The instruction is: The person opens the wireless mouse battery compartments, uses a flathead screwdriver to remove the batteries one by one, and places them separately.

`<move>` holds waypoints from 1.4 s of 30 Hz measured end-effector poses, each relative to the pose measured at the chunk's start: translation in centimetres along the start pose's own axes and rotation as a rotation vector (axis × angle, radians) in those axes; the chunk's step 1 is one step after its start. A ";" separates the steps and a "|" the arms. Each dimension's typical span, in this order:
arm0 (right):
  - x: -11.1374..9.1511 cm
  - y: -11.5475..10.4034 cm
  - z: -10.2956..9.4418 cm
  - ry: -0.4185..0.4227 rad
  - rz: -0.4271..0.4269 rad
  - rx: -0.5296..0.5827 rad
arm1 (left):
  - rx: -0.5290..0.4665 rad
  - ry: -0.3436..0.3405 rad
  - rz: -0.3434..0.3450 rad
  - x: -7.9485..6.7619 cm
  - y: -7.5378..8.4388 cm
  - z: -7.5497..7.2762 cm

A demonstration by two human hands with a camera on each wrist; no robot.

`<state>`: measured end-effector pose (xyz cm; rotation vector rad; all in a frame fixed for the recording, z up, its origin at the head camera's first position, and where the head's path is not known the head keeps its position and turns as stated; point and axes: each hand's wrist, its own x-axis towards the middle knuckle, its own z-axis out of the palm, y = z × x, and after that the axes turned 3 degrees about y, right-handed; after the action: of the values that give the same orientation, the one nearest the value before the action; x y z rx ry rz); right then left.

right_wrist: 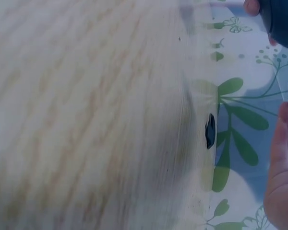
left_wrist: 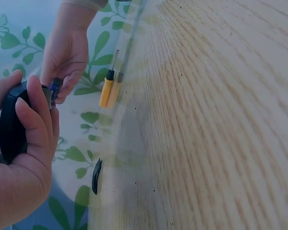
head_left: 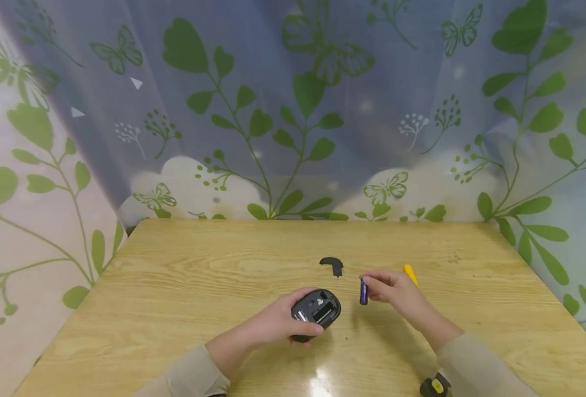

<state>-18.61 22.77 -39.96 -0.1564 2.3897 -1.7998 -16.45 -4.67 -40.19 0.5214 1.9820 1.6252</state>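
My left hand (head_left: 278, 320) grips a black computer mouse (head_left: 300, 336), its underside turned up and its battery slot uncovered. In the left wrist view the fingers of that hand curl round the mouse (left_wrist: 12, 124). Just to the right, my right hand (head_left: 397, 289) pinches a dark blue battery (head_left: 363, 292) between thumb and fingers, held upright and apart from the mouse. The black battery cover (head_left: 334, 264) lies on the table beyond both hands. The right wrist view shows only part of the right hand (right_wrist: 282, 177) at its edge.
A screwdriver (head_left: 410, 274) with a yellow handle lies on the wooden table (head_left: 198, 275), partly behind the right hand. A black and yellow object (head_left: 434, 386) shows beneath the right forearm. A leaf-patterned curtain (head_left: 273, 138) hangs behind the table.
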 end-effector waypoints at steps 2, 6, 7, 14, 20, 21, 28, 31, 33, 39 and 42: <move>0.3 0.0 -0.1 -0.002 0.010 -0.012 | 0.001 0.006 -0.002 0.0 0.1 0.0; 0.6 0.2 -0.3 -0.008 0.019 -0.028 | 0.000 0.021 -0.002 0.0 0.2 0.0; 0.7 0.2 -0.3 -0.009 0.017 -0.038 | 0.002 0.022 -0.002 0.0 0.3 -0.1; 1.2 0.2 -0.4 -0.026 0.010 -0.091 | -0.016 0.009 -0.001 -0.1 0.6 -0.2; 1.9 0.3 -0.3 -0.035 0.056 -0.153 | -0.019 0.008 -0.003 -0.2 0.6 -0.1; 2.0 0.3 -0.3 -0.035 0.060 -0.157 | -0.015 0.010 -0.002 -0.2 0.6 -0.1; 2.6 0.3 -0.2 -0.066 0.074 -0.204 | -0.002 0.021 -0.005 -0.2 0.3 -0.4; 2.8 0.3 -0.2 -0.054 0.094 -0.219 | 0.003 0.014 -0.001 -0.2 0.2 -0.5; 3.0 0.4 -0.2 -0.044 0.107 -0.229 | 0.003 0.012 0.003 -0.2 0.1 -0.5; 3.3 0.6 -0.4 -0.053 0.102 -0.270 | 0.003 0.006 0.009 -0.4 0.3 -0.2; 3.3 0.6 -0.4 -0.055 0.098 -0.274 | 0.002 0.004 0.015 -0.4 0.3 -0.1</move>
<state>-21.96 22.78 -40.65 -0.1146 2.5453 -1.4032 -16.18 -4.95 -39.80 0.5350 1.9868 1.6346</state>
